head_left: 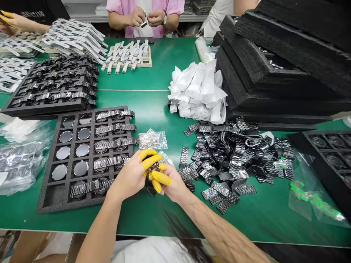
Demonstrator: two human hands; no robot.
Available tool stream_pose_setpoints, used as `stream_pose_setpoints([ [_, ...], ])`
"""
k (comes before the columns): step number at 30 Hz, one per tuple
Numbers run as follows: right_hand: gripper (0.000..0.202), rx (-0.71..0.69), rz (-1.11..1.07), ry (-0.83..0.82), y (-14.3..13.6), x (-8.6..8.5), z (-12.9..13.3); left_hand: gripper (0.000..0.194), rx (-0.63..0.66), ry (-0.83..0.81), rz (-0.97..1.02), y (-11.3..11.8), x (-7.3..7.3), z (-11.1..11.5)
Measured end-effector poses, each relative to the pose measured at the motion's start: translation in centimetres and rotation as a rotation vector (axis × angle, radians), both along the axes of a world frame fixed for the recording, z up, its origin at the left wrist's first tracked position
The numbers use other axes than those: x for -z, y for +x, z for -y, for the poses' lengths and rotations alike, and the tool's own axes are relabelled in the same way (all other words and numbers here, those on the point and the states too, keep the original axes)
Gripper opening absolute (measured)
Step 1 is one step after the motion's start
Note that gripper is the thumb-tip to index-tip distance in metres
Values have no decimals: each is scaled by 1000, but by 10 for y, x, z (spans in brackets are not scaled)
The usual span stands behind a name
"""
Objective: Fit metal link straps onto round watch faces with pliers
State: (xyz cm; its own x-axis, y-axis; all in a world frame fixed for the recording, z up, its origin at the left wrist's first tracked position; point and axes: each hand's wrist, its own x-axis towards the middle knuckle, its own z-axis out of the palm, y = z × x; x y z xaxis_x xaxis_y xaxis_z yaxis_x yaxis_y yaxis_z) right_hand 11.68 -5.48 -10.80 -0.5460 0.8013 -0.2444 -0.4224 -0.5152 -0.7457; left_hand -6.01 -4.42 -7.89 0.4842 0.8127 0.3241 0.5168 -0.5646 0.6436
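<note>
Yellow finger covers are on several fingers of both my hands. My left hand (130, 175) and my right hand (171, 182) meet in front of me, closed around a small dark metal watch (153, 167), mostly hidden by the fingers. To the left lies a black foam tray (52, 196); its left columns hold round watch faces (82, 150) without bands, the others watches with black metal bands (105, 145). Just beyond my hands is a clear bag of thin metal pins (150, 139). Loose black link bands (233, 157) are heaped to the right.
White-wrapped bundles (197, 89) and tall stacked black foam trays (263, 80) stand at right. Green pieces in plastic (315, 199) lie near the right edge. Another full watch tray (52, 82) and white-strapped watches (128, 54) sit farther back. Across the table, a person in pink (117, 18) handles a small item.
</note>
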Motion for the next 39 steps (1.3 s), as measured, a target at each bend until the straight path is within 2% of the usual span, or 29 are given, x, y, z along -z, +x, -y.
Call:
stream_pose_setpoints([
  [8, 43, 17, -39, -38, -1, 1, 1, 76, -16, -55, 19, 0, -2, 1],
  [12, 44, 90, -71, -92, -3, 1, 2, 77, -52, -91, 3, -1, -1, 3],
  [16, 49, 160, -44, -110, -6, -1, 3, 62, -12, -138, 71, -1, -6, 4],
  [23, 48, 170, -42, -107, -6, -2, 3, 36, 1, -181, 150, 6, -7, 2],
  [31, 47, 159, -48, -84, -6, -3, 4, 36, 56, -213, 255, 6, -8, 0],
  [33, 47, 170, -89, -94, -4, -6, 2, 37, 8, -172, 268, 5, -6, 0],
  [35, 49, 159, -133, -78, -1, -10, 1, 31, -91, -65, 309, 3, -3, 0],
  [37, 54, 61, -150, -8, 1, -15, 2, 20, -217, 37, 447, -1, -4, -1],
  [39, 54, -101, -101, 65, 1, -17, 6, 15, -354, 33, 692, -5, -9, -4],
])
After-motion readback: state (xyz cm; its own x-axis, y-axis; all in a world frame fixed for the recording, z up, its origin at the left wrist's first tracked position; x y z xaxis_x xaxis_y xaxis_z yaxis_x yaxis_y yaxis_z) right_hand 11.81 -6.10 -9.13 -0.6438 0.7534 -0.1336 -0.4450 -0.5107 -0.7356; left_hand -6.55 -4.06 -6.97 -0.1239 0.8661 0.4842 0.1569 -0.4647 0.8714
